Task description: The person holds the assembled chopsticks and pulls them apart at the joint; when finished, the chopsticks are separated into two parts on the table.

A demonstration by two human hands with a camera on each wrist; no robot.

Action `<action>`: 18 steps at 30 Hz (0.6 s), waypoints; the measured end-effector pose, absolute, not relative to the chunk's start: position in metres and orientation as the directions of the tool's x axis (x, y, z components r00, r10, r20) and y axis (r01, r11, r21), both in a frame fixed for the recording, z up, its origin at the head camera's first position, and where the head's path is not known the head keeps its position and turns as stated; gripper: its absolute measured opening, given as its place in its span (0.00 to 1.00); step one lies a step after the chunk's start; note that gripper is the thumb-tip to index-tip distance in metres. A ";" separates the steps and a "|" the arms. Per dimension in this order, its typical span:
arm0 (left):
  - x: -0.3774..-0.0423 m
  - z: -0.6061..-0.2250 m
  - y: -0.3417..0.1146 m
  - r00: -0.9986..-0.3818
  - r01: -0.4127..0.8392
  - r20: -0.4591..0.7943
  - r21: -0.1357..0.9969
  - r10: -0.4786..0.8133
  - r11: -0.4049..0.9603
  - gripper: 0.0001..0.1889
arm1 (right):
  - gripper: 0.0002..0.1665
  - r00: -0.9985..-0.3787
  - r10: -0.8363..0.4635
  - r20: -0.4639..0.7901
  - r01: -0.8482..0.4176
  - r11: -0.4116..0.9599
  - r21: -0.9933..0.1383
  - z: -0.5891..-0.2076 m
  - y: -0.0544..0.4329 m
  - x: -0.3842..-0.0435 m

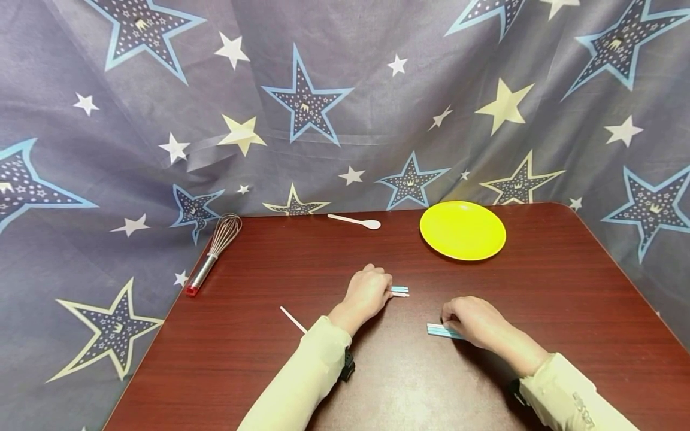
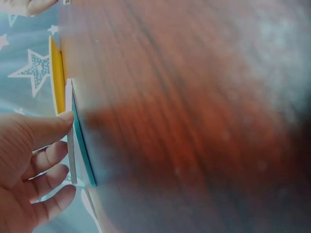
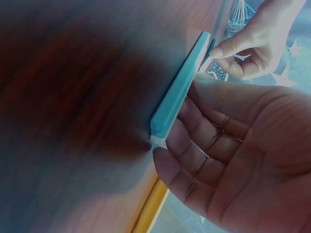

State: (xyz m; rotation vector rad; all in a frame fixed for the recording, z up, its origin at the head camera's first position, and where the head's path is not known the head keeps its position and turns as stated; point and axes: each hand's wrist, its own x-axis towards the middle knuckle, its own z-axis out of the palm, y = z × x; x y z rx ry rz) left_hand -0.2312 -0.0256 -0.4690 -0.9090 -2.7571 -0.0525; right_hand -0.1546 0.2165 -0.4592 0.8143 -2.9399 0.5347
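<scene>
Pinching a neat bundle of slim, flat-sided, light-blue and white sticks (image 1: pixel 443 332), the right hand (image 1: pixel 480 321) works low at the counter, and it's the nearer of the two! Over to the left, a thin white rod (image 1: pixel 291 318) runs out from behind a cream cloth sleeve (image 1: pixel 302 374). Just beyond, the left hand (image 1: pixel 368 291) has thumb and fingers on a second set of straight, slender blue and white sticks (image 1: pixel 400 291), which splay slightly apart in the left wrist view. Farther off, a looped-wire whisk (image 1: pixel 215 248) with a shiny metal handle, then a smooth, round, bright-yellow plate (image 1: pixel 462 231) and a glossy white spoon (image 1: pixel 356 222). Beneath it all, a red-brown, wood-grained counter (image 1: pixel 404 383) catches a pale glare; behind hangs a creased grey cloth (image 1: pixel 377 30) scattered with stars.
</scene>
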 end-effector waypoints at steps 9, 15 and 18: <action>-0.232 -0.467 -0.025 -0.796 0.569 0.202 -0.074 0.571 0.819 0.07 | 0.08 -0.857 -0.499 0.128 -0.513 0.804 -0.301 -0.460 0.216 -0.155; -0.234 -0.468 -0.024 -0.795 0.569 0.205 -0.074 0.571 0.819 0.08 | 0.09 -0.859 -0.496 0.131 -0.511 0.805 -0.303 -0.460 0.216 -0.155; -0.235 -0.468 -0.024 -0.796 0.569 0.200 -0.074 0.571 0.819 0.08 | 0.09 -0.860 -0.494 0.128 -0.508 0.805 -0.306 -0.460 0.216 -0.155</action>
